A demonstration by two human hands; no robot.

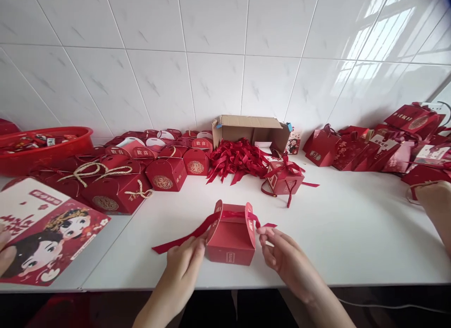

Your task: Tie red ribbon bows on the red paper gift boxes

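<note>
A small red gift box (230, 243) stands upright near the table's front edge, its top flaps raised. A red ribbon (186, 236) runs through the slots of the flaps, with a long tail to the left and a short one to the right. My left hand (186, 258) is closed at the box's left side, by the ribbon; what its fingers grip, if anything, is hidden. On the right, my right hand (278, 248) pinches the short ribbon end between thumb and fingers beside the box.
Behind lie a ribbon pile (237, 159), a cardboard box (252, 123) and a ribboned box (283, 177). Red boxes (167, 173) and a basin (84, 133) are left, bags (322, 147) right. Other people's hands show at left (5, 250) and right (435, 208).
</note>
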